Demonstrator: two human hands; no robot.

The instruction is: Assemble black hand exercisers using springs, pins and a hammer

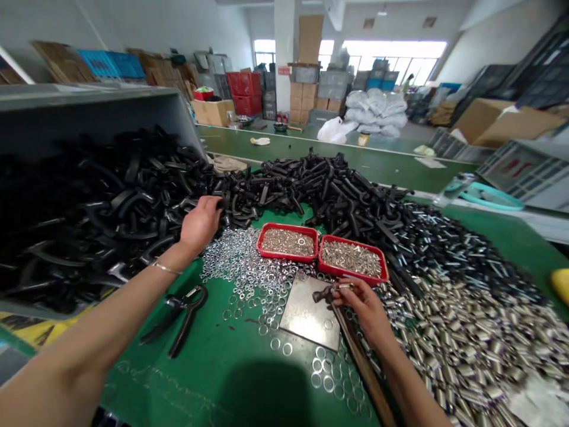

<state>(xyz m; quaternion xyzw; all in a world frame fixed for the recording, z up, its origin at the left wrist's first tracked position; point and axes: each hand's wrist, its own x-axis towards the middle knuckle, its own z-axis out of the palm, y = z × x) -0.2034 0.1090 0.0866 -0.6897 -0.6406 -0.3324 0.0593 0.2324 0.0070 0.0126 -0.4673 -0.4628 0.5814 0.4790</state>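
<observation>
My left hand [201, 222] reaches into a large heap of black plastic handles [133, 190], its fingers curled on one of them at the pile's front edge. My right hand [362, 308] grips a small hammer [326, 293] close to its head, over a square steel plate [306, 314] on the green table [231, 367]. The hammer's wooden shaft runs down under my wrist. Two red trays [288, 242] [353, 258] of small metal parts stand just beyond the plate.
Loose washers [244, 267] are scattered left of the plate, and metal sleeves [466, 332] are heaped on the right. One assembled black handle [182, 311] lies near my left forearm. Black bolts [444, 237] pile up at the right back. Boxes and crates stand far behind.
</observation>
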